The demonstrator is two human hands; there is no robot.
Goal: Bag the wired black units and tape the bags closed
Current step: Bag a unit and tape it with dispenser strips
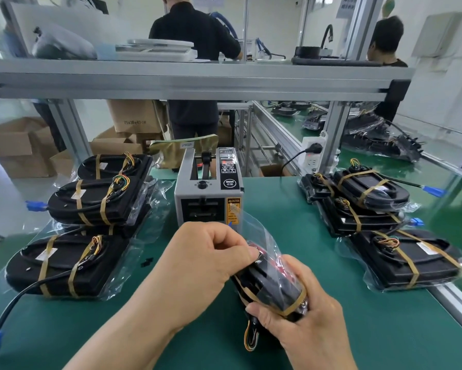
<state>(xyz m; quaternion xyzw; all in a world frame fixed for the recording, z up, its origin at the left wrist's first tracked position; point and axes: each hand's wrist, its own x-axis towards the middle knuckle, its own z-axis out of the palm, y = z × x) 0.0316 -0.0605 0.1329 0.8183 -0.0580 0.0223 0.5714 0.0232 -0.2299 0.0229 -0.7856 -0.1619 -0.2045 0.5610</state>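
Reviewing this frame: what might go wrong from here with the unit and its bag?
The coloured wires hang loose below the right hand, which grips the black unit; they might snag or stay outside the clear bag. The left hand pinches the bag at the unit's top edge; the film might tear or slip.

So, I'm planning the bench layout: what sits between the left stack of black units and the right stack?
In the head view, the grey tape dispenser stands between the left stack and the right stack, on the green mat.
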